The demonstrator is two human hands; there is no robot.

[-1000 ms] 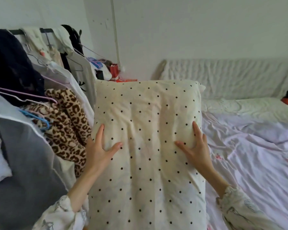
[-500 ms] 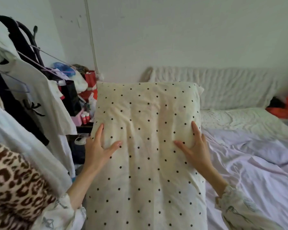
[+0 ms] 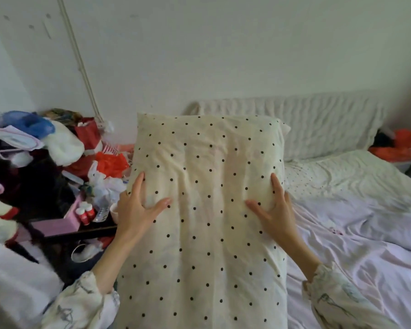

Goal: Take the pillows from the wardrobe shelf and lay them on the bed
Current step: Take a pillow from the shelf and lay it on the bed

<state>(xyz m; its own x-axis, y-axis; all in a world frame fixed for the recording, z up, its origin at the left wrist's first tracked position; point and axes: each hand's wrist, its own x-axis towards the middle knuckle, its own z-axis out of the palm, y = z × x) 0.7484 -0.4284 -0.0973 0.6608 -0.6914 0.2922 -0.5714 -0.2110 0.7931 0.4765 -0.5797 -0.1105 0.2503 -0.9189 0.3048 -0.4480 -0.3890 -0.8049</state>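
Observation:
I carry a cream pillow with black polka dots (image 3: 204, 210) upright in front of me. My left hand (image 3: 134, 210) grips its left edge, thumb spread across the front. On the right edge sits my right hand (image 3: 274, 212), held the same way. The bed (image 3: 365, 257) with a crumpled pale lilac sheet lies to the right, just beyond the pillow. A second pillow, white with small dots (image 3: 330, 176), lies at the head of the bed below the quilted headboard (image 3: 318, 124).
A cluttered bedside table (image 3: 81, 229) stands left of the pillow, piled with red bags, bottles and clothes. Hanging clothes (image 3: 14, 150) fill the far left. An orange item (image 3: 399, 148) sits beyond the bed's far right corner.
The view has moved forward past the clothes rack; the leopard-print garment has left the frame and the bedside clutter is near. Both hands keep the same grip on the pillow.

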